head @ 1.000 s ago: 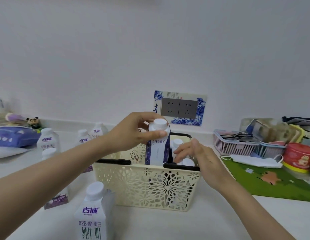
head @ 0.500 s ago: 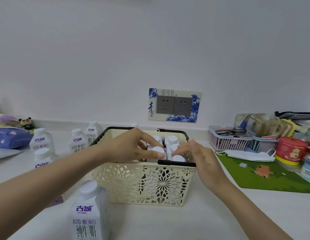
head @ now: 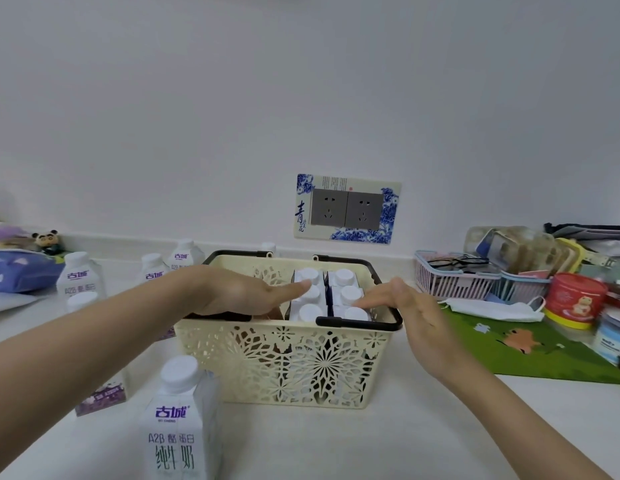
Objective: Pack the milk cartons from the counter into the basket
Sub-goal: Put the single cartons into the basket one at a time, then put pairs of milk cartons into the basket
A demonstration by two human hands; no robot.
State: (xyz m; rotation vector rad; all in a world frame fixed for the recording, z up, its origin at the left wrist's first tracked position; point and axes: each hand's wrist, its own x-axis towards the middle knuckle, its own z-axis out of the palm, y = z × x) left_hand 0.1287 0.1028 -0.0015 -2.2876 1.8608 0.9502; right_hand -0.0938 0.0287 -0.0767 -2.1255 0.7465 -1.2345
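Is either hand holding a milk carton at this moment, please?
No; the left hand and right hand hover open over the basket.

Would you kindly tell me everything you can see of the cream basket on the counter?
The basket is cream, apparently plastic, with openwork floral walls and two black handles folded down along its rims. It stands upright on the white counter. Six white-capped cartons stand in two rows in its right half; the left half is mostly hidden. The left hand reaches over the near rim with fingers open; the right hand lies by the near handle, contact unclear.
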